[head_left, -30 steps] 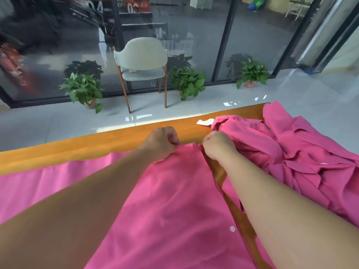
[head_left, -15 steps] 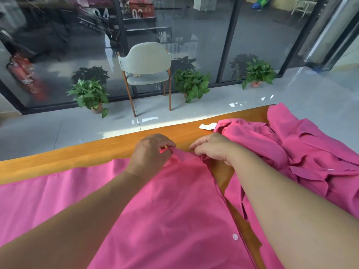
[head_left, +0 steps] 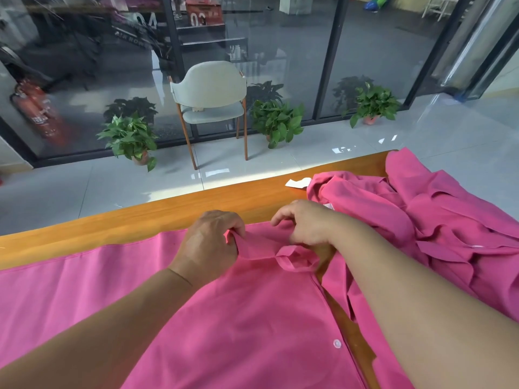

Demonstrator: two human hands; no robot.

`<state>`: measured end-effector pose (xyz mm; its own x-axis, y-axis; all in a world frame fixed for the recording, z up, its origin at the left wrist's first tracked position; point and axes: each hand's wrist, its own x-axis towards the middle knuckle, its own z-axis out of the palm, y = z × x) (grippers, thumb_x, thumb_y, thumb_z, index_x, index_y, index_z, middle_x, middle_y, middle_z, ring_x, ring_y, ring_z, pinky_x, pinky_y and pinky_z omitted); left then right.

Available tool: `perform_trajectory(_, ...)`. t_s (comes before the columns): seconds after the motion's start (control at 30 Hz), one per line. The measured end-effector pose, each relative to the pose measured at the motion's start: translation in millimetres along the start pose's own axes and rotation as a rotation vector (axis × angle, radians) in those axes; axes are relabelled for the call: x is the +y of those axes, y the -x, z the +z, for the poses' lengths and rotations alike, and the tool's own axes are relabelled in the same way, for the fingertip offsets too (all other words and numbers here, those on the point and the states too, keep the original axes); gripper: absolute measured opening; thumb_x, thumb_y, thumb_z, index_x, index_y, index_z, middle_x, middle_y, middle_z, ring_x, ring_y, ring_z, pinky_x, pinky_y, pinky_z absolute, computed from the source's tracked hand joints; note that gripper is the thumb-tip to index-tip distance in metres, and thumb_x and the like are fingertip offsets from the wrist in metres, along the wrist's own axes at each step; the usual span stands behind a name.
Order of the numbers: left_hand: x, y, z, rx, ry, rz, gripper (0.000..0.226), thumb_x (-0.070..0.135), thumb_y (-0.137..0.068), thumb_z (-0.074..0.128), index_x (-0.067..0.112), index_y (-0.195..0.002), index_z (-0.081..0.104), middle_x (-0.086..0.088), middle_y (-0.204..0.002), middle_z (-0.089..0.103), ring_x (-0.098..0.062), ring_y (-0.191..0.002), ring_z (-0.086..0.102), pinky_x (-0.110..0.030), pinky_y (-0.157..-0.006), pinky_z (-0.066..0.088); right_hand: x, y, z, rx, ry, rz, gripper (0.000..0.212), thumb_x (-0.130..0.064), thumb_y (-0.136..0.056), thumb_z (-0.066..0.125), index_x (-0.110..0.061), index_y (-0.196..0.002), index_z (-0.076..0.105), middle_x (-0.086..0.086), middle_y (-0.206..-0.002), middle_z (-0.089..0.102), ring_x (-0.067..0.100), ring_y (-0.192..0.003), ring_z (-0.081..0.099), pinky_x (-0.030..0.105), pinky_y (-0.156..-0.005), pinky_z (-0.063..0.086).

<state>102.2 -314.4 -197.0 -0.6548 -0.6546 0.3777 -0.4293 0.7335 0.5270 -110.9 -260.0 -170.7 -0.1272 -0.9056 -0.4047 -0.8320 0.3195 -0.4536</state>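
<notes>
fingers (head_left: 235, 226) of the left hand (head_left: 207, 245) are curled and pinch the left end of the collar (head_left: 261, 247) of the pink shirt (head_left: 224, 318). those of the right hand (head_left: 307, 224) bend down onto its other end, gripping it as far as one can tell. the shirt lies flat on the desk (head_left: 140, 228) with the collar at its far edge. the collar's long axis runs left to right between the two hands, each equally near, so i judge any smoothing or folding would go along that line. a pile of pink garments (head_left: 438, 220) lies just beside, to the right.
</notes>
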Motion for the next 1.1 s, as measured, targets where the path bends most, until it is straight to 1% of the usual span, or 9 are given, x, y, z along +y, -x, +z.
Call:
perform_trajectory(0.1,3.0,4.5,0.1,-0.053,-0.012,-0.016,0.022,0.001,-0.063,0.046,0.016,-0.068,0.061,0.011,-0.065,0.062,-0.014,-0.065,0.056,-0.009,-0.068,0.036,1.2,-3.7,9.9,0.127,0.076,-0.019,0.036,-0.021,-0.083,0.076,-0.033,-0.116,0.07,-0.007,-0.123,0.058,0.013,-0.105,0.059,0.028,-0.091,0.051)
perform_trajectory(0.2,3.0,7.4,1.1,-0.088,0.001,-0.022,0.02,0.009,-0.067,0.044,0.017,-0.073,0.062,0.014,-0.068,0.062,-0.011,-0.065,0.056,-0.01,-0.067,0.035,3.2,-5.9,10.0,0.223,-0.092,0.109,0.044,-0.029,-0.086,0.074,-0.022,-0.127,0.063,0.0,-0.119,0.066,0.015,-0.101,0.061,0.026,-0.087,0.048)
perform_trajectory(0.33,8.2,-3.7,4.8,-0.088,0.072,-0.03,0.035,0.039,-0.083,0.043,0.018,-0.085,0.07,0.012,-0.077,0.068,-0.008,-0.076,0.057,-0.015,-0.069,0.043,4.5,-14.5,10.1,0.188,-0.129,0.333,0.032,-0.031,-0.08,0.073,-0.007,-0.1,0.073,0.01,-0.102,0.073,0.027,-0.093,0.069,0.038,-0.083,0.058)
perform_trajectory(0.47,11.8,-24.8,10.0,-0.2,0.03,-0.091,0.035,0.041,-0.097,0.049,0.015,-0.09,0.072,0.002,-0.079,0.069,-0.013,-0.072,0.055,-0.019,-0.064,0.041,10.0,-18.3,14.1,0.307,-0.549,0.326,0.01,-0.015,-0.08,0.076,-0.019,-0.08,0.067,0.003,-0.083,0.068,0.022,-0.08,0.061,0.033,-0.07,0.051)
perform_trajectory(0.6,6.2,-48.4,16.3,-0.29,0.046,-0.158,0.016,0.03,-0.096,0.06,0.024,-0.104,0.072,0.014,-0.116,0.055,-0.004,-0.1,0.049,-0.003,-0.073,0.031,10.2,-17.8,13.2,0.41,-0.781,0.221,0.021,-0.009,-0.075,0.082,-0.022,-0.081,0.066,0.001,-0.086,0.071,0.021,-0.085,0.066,0.039,-0.083,0.055)
perform_trajectory(0.7,7.2,-67.1,16.1,-0.34,0.116,-0.243,0.012,0.03,-0.094,0.062,0.029,-0.102,0.071,0.019,-0.138,0.046,-0.004,-0.118,0.045,-0.019,-0.095,0.035,8.0,-18.4,11.1,0.431,-0.906,0.144,0.017,-0.008,-0.077,0.081,-0.02,-0.084,0.071,0.003,-0.089,0.075,0.022,-0.087,0.072,0.038,-0.083,0.059)
perform_trajectory(0.87,13.0,-86.8,17.1,-0.37,0.226,-0.379,0.007,0.029,-0.091,0.068,0.033,-0.089,0.073,0.013,-0.09,0.07,-0.009,-0.081,0.06,-0.024,-0.071,0.05,5.4,-14.4,8.3,0.452,-0.891,0.141,0.015,-0.007,-0.08,0.077,-0.02,-0.083,0.07,-0.001,-0.082,0.073,0.016,-0.079,0.069,0.032,-0.072,0.058)
perform_trajectory(1.03,10.0,-94.9,22.8,-0.385,0.278,-0.445,0.015,0.02,-0.085,0.074,0.034,-0.082,0.073,0.012,-0.083,0.071,-0.005,-0.073,0.058,-0.014,-0.06,0.043,2.0,1.2,7.3,0.674,-0.698,0.212,0.021,-0.009,-0.083,0.062,-0.022,-0.1,0.066,0.0,-0.101,0.072,0.021,-0.092,0.068,0.043,-0.089,0.056)
perform_trajectory(1.1,8.4,-98.4,23.8,-0.363,0.311,-0.491,0.013,0.018,-0.083,0.076,0.031,-0.081,0.074,0.01,-0.084,0.072,-0.005,-0.076,0.059,-0.016,-0.061,0.043,-6.3,20.7,12.1,0.747,-0.582,0.222,0.025,-0.01,-0.087,0.055,-0.02,-0.106,0.068,0.001,-0.104,0.072,0.021,-0.096,0.066,0.035,-0.089,0.052)
